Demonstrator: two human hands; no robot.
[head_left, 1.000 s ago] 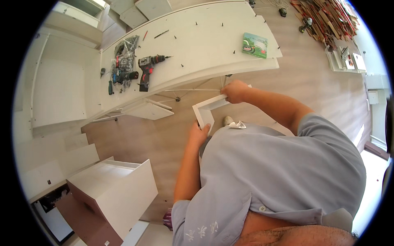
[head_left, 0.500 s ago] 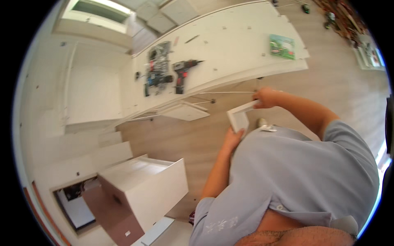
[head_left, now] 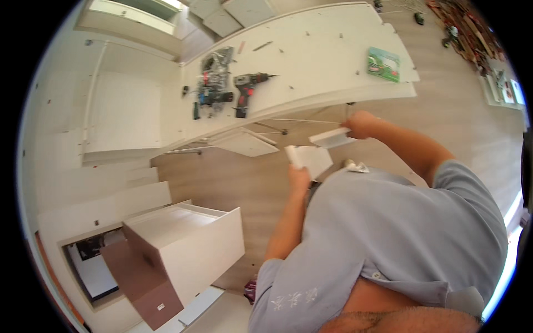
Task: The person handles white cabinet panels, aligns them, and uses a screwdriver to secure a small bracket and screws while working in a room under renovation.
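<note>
1. A wood-look floor holds flat white furniture panels and a large white board.
2. On the board lie a cordless drill and a green packet.
3. Just below the board's near edge, the left hand grips a small white panel.
4. The right hand clasps a second white piece.
5. An open white drawer box sits well below the board.

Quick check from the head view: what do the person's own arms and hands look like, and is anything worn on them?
Both hands are bare: no gloves, rings or watch visible on the left hand or right hand. Both forearms are bare too. Short sleeves of a light grey-blue polo shirt end at the upper arms. Pale embroidery sits on the left sleeve.
</note>
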